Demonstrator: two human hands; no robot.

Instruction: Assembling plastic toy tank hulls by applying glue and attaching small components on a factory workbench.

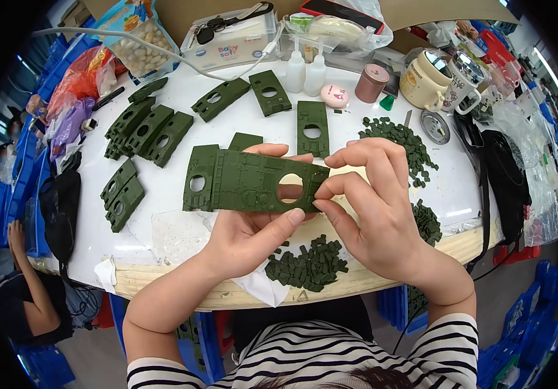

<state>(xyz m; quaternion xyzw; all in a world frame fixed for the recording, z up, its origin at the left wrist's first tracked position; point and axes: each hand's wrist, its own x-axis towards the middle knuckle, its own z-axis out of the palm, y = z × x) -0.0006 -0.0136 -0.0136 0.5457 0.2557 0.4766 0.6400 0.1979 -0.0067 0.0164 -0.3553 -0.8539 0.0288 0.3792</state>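
Observation:
My left hand (253, 236) holds a dark green molded plastic model hull panel (246, 181) from below, thumb along its near edge and fingers behind it. The panel has raised detail and a round hole near its right end. My right hand (379, 214) is closed in a pinch at that right end; whatever is between the fingertips is hidden. Left of the held panel shows another green panel (198, 178) with a round hole, partly overlapped by it. Below my hands lies a pile of small dark green plastic pieces (308, 262).
More green panels (143, 129) lie at the left and far side. Further piles of small pieces (399, 142) sit at the right. Two white squeeze bottles (305, 71), a pink tin (372, 83), mugs (425, 81) and a clear box (227, 48) line the back. A co-worker's arm (29, 279) is at far left.

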